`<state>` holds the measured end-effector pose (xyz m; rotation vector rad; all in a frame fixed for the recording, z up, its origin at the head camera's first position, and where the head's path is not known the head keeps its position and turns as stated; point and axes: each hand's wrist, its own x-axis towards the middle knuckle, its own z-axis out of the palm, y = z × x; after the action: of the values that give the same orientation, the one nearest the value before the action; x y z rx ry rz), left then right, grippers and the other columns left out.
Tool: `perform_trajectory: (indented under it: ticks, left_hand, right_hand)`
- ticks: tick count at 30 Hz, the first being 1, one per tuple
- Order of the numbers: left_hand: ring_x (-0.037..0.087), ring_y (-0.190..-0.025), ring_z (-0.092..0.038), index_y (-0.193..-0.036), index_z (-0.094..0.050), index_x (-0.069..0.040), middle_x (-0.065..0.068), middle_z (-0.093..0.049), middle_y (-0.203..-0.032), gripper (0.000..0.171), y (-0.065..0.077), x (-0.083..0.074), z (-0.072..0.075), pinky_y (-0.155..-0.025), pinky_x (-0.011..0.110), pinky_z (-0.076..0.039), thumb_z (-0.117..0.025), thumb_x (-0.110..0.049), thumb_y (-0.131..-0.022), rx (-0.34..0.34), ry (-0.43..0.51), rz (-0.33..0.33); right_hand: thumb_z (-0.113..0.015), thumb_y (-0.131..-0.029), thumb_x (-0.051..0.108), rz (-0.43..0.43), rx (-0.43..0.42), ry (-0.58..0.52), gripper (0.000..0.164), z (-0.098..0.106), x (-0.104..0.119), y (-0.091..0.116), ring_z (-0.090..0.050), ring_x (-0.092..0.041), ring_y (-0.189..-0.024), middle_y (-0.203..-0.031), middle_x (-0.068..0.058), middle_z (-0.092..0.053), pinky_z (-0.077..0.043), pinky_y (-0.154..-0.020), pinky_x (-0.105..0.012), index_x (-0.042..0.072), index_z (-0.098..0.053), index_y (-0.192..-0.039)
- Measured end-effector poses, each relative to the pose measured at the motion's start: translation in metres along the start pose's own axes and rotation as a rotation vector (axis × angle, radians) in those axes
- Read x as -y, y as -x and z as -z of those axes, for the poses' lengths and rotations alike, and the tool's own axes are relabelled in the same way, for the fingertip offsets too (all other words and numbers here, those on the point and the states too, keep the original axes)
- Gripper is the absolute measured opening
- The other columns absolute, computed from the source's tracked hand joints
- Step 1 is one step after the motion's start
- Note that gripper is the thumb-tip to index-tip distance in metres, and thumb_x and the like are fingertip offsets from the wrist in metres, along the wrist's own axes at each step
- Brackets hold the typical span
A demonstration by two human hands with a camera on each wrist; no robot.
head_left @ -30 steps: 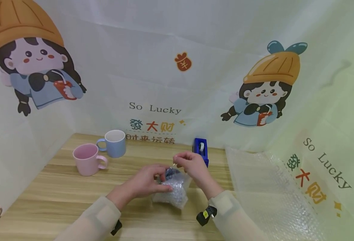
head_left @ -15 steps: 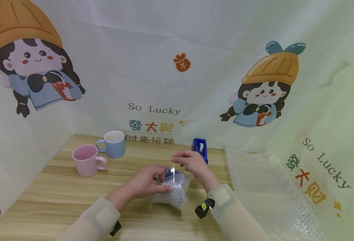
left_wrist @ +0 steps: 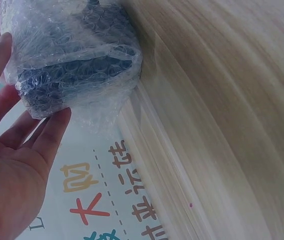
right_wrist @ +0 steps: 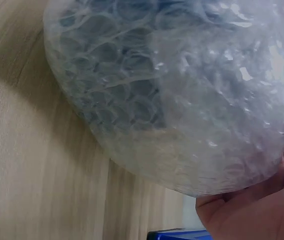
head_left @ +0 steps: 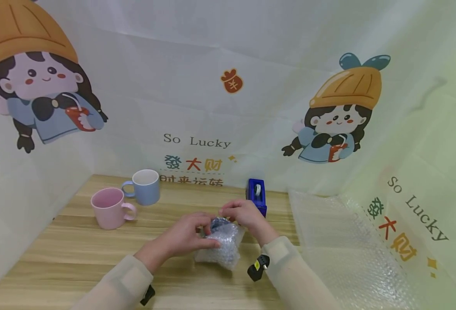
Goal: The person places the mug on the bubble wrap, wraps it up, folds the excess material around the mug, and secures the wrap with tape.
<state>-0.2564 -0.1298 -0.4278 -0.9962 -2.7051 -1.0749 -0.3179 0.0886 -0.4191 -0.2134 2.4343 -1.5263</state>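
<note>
A bundle in bubble wrap [head_left: 224, 249] sits on the wooden table in front of me; something dark blue shows through the plastic, its kind not clear. My left hand [head_left: 189, 232] grips the bundle from the left, thumb on the near side and fingers at its far side; the left wrist view shows that hand [left_wrist: 21, 165] against the wrap [left_wrist: 76, 65]. At the top edge, my right hand [head_left: 245, 215] has thumb and forefinger pinched together on a bit of clear tape, now barely visible. Close up, the right hand [right_wrist: 257, 205] touches the rim of the wrap [right_wrist: 207, 110].
A pink mug [head_left: 109, 211] and a light blue mug [head_left: 147, 189] stand at the left. Behind my right hand is a blue tape dispenser [head_left: 256, 196]. A flat bubble-wrap sheet [head_left: 340, 245] covers the right side, and a printed cloth [head_left: 196, 94] hangs behind.
My right hand lifted slightly, stretching a shiny clear tape strip above the bundle, then came down onto its top edge. The left hand keeps its grip. The head view has shifted a little.
</note>
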Motion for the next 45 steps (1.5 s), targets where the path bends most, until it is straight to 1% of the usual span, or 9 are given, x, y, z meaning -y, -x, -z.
perform_trajectory:
  ticks: [5,8,12,15,20,24,27,34,45]
  left_hand:
    - [0.027,-0.125,-0.062,-0.080,-0.056,-0.020,0.008,-0.066,-0.137,0.037,0.000,0.000,0.001,-0.101,0.045,-0.053,-0.081,-0.047,-0.084,-0.002,0.021,0.003]
    - [0.027,-0.125,-0.062,-0.080,-0.057,-0.019,0.008,-0.066,-0.137,0.036,0.000,0.000,0.001,-0.100,0.044,-0.054,-0.081,-0.046,-0.084,0.000,0.026,0.008]
    - [0.027,-0.126,-0.062,-0.079,-0.057,-0.020,0.007,-0.066,-0.137,0.036,0.001,0.000,0.000,-0.105,0.046,-0.051,-0.082,-0.047,-0.083,0.004,0.024,0.011]
    - [0.026,-0.126,-0.062,-0.080,-0.057,-0.021,0.006,-0.066,-0.137,0.037,0.001,0.000,-0.001,-0.106,0.046,-0.050,-0.081,-0.049,-0.083,0.012,0.034,0.014]
    - [0.024,-0.122,-0.063,-0.080,-0.057,-0.019,0.006,-0.066,-0.137,0.037,0.002,0.002,-0.002,-0.098,0.044,-0.054,-0.081,-0.047,-0.084,0.007,0.066,0.017]
    - [0.021,-0.116,-0.063,-0.081,-0.057,-0.019,0.004,-0.067,-0.133,0.036,0.002,0.002,-0.003,-0.090,0.043,-0.056,-0.082,-0.044,-0.084,0.000,0.090,0.030]
    - [0.021,-0.117,-0.063,-0.082,-0.057,-0.018,0.003,-0.067,-0.132,0.036,0.001,0.001,-0.003,-0.091,0.043,-0.056,-0.082,-0.045,-0.084,-0.004,0.094,0.033]
    - [0.020,-0.116,-0.063,-0.081,-0.057,-0.018,0.002,-0.068,-0.132,0.036,0.001,0.001,-0.003,-0.091,0.040,-0.056,-0.082,-0.044,-0.084,-0.008,0.100,0.043]
    - [0.017,-0.112,-0.062,-0.082,-0.058,-0.018,0.000,-0.069,-0.127,0.038,-0.001,0.002,-0.004,-0.089,0.040,-0.056,-0.081,-0.048,-0.083,-0.002,0.090,0.051]
  right_hand:
    - [-0.075,-0.089,0.029,-0.039,0.025,0.011,0.023,-0.001,-0.001,-0.001,-0.064,-0.019,-0.094,-0.105,-0.002,-0.074,-0.050,-0.075,-0.028,0.010,-0.078,-0.101]
    - [-0.075,-0.090,0.031,-0.057,0.039,0.030,0.030,-0.001,-0.002,-0.001,-0.062,-0.021,-0.097,-0.109,-0.005,-0.070,-0.051,-0.075,-0.029,0.009,-0.072,-0.110]
    - [-0.075,-0.091,0.032,0.026,0.049,0.112,0.028,-0.001,-0.003,0.000,-0.062,-0.019,-0.096,-0.109,-0.005,-0.069,-0.051,-0.076,-0.029,0.013,-0.069,-0.111]
    - [-0.072,-0.095,0.033,0.128,0.047,0.242,0.018,-0.001,-0.003,0.003,-0.062,-0.013,-0.094,-0.105,0.001,-0.073,-0.051,-0.078,-0.028,0.018,-0.077,-0.102]
    - [-0.063,-0.100,0.039,0.205,0.075,0.386,0.026,0.002,0.000,0.008,-0.060,-0.009,-0.085,-0.098,0.004,-0.075,-0.051,-0.075,-0.028,0.022,-0.081,-0.097]
    - [-0.065,-0.099,0.040,0.204,0.144,0.350,0.025,0.004,0.001,0.013,-0.063,-0.010,-0.089,-0.100,0.004,-0.075,-0.053,-0.078,-0.030,0.021,-0.080,-0.103]
    - [-0.071,-0.095,0.039,0.174,0.157,0.282,0.023,0.004,-0.002,0.015,-0.065,-0.011,-0.097,-0.107,0.004,-0.075,-0.053,-0.082,-0.030,0.021,-0.079,-0.108]
    - [-0.073,-0.092,0.044,0.111,0.095,0.150,0.027,-0.002,-0.015,0.014,-0.064,-0.013,-0.096,-0.110,0.002,-0.075,-0.052,-0.078,-0.029,0.021,-0.080,-0.105]
    - [-0.074,-0.091,0.043,0.095,0.033,0.104,0.025,-0.001,-0.016,0.015,-0.063,-0.014,-0.095,-0.109,0.002,-0.076,-0.050,-0.074,-0.028,0.021,-0.081,-0.100]
